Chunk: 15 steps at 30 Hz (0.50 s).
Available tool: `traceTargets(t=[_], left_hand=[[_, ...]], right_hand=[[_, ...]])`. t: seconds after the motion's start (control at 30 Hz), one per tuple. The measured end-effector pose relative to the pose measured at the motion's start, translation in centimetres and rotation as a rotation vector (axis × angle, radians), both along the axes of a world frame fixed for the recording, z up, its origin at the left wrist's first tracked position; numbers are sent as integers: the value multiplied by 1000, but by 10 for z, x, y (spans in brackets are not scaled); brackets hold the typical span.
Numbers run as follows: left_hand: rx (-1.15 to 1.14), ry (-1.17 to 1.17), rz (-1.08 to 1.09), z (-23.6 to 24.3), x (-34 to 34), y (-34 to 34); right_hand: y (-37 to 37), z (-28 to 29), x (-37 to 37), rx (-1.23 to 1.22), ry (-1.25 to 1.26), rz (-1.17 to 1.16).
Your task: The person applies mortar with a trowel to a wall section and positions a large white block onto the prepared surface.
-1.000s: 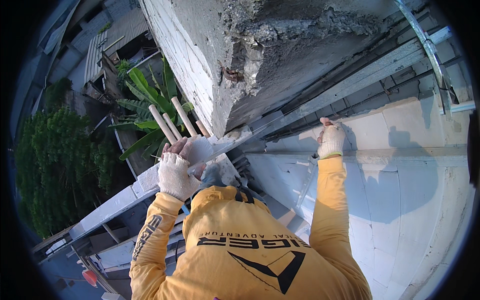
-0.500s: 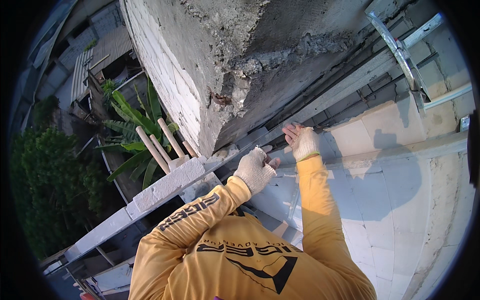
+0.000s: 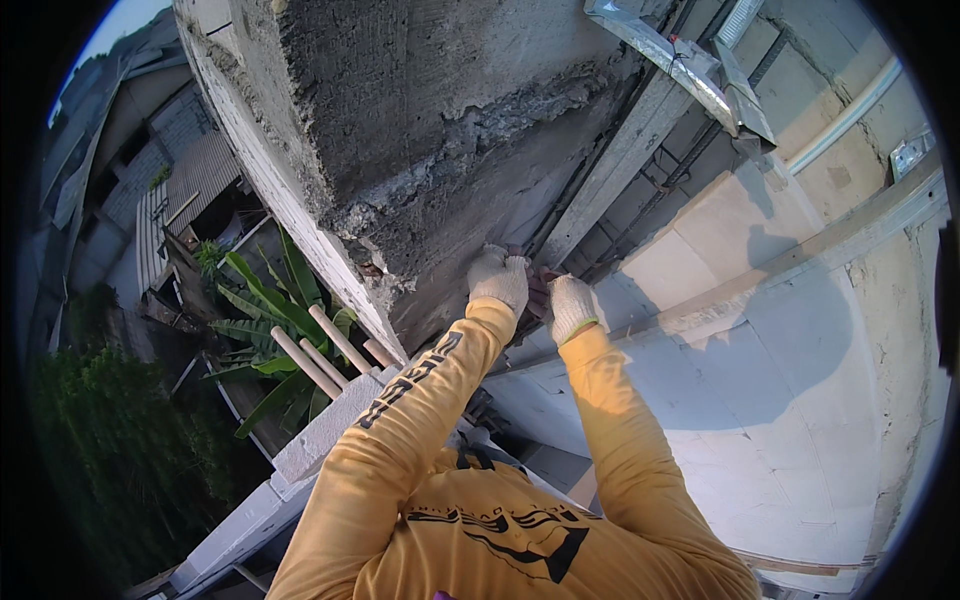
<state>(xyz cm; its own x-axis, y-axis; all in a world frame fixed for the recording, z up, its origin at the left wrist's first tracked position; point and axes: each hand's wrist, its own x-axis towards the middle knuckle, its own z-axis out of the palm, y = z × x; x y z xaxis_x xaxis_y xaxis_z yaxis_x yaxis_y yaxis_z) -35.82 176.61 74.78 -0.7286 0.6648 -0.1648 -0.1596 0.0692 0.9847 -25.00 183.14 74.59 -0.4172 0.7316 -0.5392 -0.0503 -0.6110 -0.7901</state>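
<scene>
- Rough grey concrete beam (image 3: 420,130): underside crumbled, overhead at the wall corner.
- Left hand (image 3: 498,278), white glove: pressed to the beam's lower edge; grip cannot be told.
- Right hand (image 3: 572,305), white glove: closed on a small dark object (image 3: 538,292), kind unclear.
- Step, judged: working the damaged underside; next calls for steady overhead reach.

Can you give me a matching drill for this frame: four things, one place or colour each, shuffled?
Things:
1. left hand
2. right hand
3. wooden poles
4. metal bracket

Descriptions:
A. shiny, at the upper right, fixed above the slanted beam
B. pale rods beside the green leaves, far below on the left
C. white glove with a green cuff edge
D. white glove against the rough concrete underside

Pairs: 1-D, 2-C, 3-B, 4-A
</scene>
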Motion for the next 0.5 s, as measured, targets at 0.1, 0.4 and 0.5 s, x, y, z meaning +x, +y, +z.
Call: traceTargets(t=[0.1, 0.4, 0.5], left_hand=[[-72, 111, 47, -2, -16, 12], [18, 136, -177, -51, -74, 63], [39, -67, -336, -12, -46, 69]], right_hand=[[-13, 17, -9, 113, -162, 99], [28, 53, 9, 596, -101, 135], [80, 59, 25, 1115, -326, 436]])
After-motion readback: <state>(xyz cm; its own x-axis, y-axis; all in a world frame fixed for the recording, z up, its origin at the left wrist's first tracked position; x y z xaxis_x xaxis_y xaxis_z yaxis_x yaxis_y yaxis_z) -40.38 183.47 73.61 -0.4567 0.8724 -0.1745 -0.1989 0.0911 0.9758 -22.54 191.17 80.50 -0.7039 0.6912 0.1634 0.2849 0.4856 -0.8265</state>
